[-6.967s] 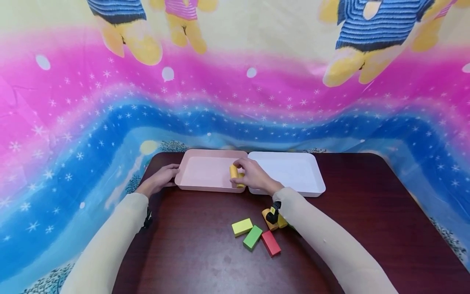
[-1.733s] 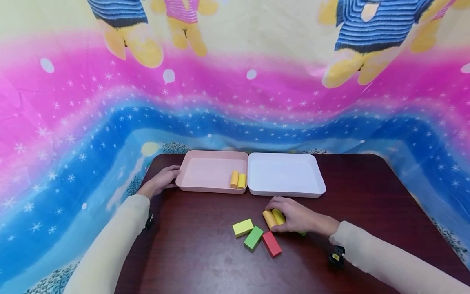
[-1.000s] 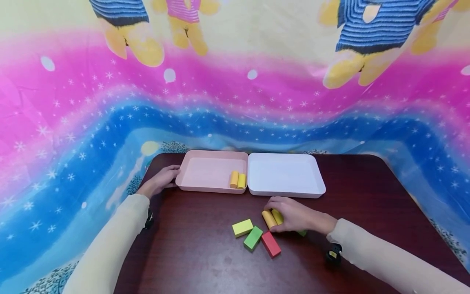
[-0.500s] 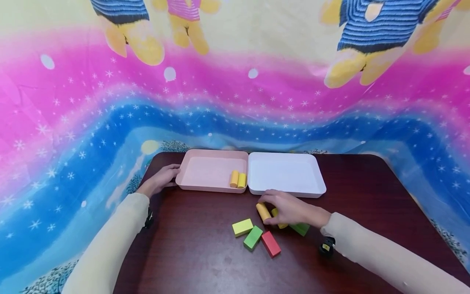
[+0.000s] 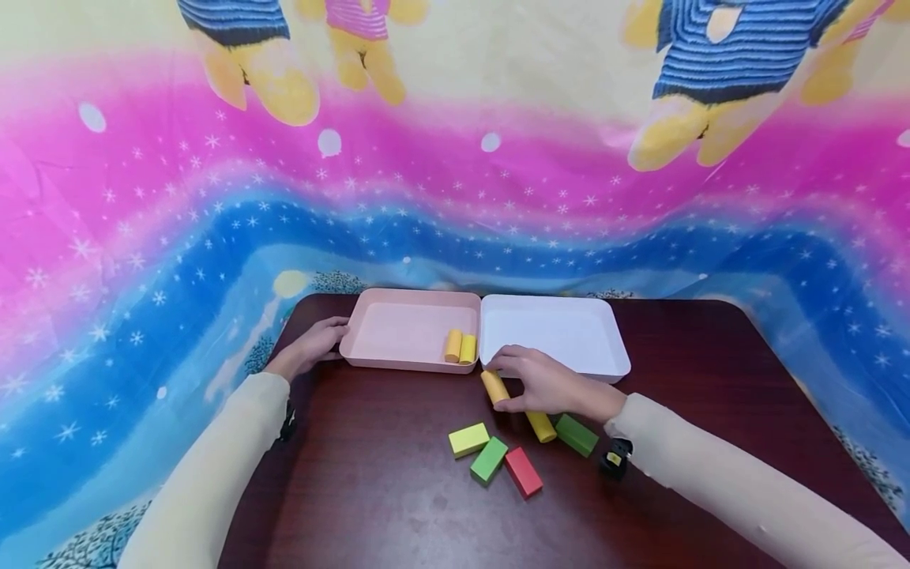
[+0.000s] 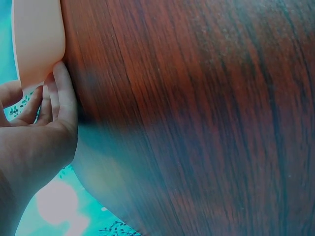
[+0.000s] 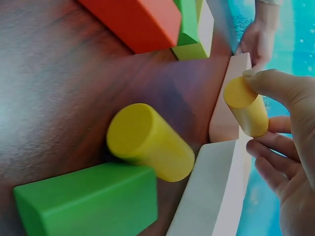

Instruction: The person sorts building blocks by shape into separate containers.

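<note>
My right hand pinches an orange-yellow cylinder block between thumb and fingertips, near the front left corner of the white tray. In the right wrist view the held block is tilted and raised off the table. My left hand lies against the left end of the pink tray; in the left wrist view its fingers reach the tray wall, fairly straight. Inside the pink tray lie an orange-yellow cylinder and a yellow cylinder, side by side.
Under my right wrist lie a yellow cylinder and a dark green block. Further left on the brown table are a lime-yellow block, a green block and a red block. A printed cloth hangs behind.
My right hand has picked up the orange-yellow cylinder from beside the yellow one and moved it up and left toward the trays. An earlier cylinder was set in the pink tray. My left hand stays put.
</note>
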Demonstrator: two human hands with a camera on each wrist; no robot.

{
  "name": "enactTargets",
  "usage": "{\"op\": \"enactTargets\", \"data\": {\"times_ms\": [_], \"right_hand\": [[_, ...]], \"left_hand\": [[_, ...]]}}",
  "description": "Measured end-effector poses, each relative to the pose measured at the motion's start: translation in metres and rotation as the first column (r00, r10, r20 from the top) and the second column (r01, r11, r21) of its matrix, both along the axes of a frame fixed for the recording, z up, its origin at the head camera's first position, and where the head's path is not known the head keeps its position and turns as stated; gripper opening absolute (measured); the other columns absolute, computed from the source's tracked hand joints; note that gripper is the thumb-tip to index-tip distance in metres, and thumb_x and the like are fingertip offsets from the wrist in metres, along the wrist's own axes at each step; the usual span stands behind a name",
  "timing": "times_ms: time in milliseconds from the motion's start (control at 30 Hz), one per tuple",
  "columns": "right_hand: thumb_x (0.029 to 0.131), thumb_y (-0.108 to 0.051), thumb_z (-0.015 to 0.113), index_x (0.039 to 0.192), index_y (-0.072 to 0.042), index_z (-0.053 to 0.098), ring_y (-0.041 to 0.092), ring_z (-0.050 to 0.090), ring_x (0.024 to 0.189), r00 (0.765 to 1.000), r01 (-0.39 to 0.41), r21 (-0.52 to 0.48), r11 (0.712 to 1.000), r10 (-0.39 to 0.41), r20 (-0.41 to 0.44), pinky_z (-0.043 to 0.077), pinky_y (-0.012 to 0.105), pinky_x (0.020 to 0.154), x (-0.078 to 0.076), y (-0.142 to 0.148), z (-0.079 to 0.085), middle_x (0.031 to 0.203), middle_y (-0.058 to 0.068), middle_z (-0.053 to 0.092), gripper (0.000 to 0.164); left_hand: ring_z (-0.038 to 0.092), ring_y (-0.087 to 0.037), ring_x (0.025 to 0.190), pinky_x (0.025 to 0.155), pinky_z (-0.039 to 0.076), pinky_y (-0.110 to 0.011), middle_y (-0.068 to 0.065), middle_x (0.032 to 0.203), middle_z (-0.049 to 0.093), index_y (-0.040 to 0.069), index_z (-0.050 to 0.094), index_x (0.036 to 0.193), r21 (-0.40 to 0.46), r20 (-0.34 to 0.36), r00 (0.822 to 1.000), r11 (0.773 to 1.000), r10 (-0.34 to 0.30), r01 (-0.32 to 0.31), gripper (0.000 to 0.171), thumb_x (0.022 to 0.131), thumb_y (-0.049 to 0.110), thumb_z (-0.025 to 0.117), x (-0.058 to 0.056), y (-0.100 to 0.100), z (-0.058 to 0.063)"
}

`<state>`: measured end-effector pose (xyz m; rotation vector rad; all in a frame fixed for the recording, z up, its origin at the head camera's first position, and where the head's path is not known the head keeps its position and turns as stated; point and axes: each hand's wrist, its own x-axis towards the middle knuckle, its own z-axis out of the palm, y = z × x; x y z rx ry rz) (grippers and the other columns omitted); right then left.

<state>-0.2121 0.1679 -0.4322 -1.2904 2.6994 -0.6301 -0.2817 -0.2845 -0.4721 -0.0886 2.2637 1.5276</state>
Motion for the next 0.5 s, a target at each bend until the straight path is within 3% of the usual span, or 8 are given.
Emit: {"op": "enactTargets", "data": {"times_ms": [333, 500], "right_hand": [[0.087, -0.032, 0.090, 0.132, -0.009, 0.071, 0.029, 0.067, 0.118, 0.999, 0.031, -0.082, 0.996, -0.027, 0.047, 0.058, 0.044, 0.100, -0.016, -0.008, 0.013, 0.127, 0.003, 0.068, 0.054], [0.087, -0.034, 0.090, 0.133, -0.008, 0.070, 0.027, 0.067, 0.117, 0.999, 0.030, -0.094, 0.995, -0.028, 0.017, 0.059, 0.043, 0.099, -0.026, -0.016, 0.018, 0.128, 0.004, 0.068, 0.056]], "left_hand": [[0.043, -0.040, 0.147, 0.117, 0.044, -0.054, -0.024, 0.164, 0.037, 0.005, 0.022, 0.169, 0.007, 0.007, 1.000, 1.000, -0.002, 0.002, 0.059, 0.117, 0.028, 0.037, -0.002, -0.001, -0.004], [0.043, -0.039, 0.147, 0.117, 0.044, -0.055, -0.023, 0.164, 0.037, 0.006, 0.022, 0.169, 0.011, 0.006, 1.000, 1.000, 0.008, -0.009, 0.059, 0.117, 0.028, 0.037, -0.002, -0.002, -0.003]]}}
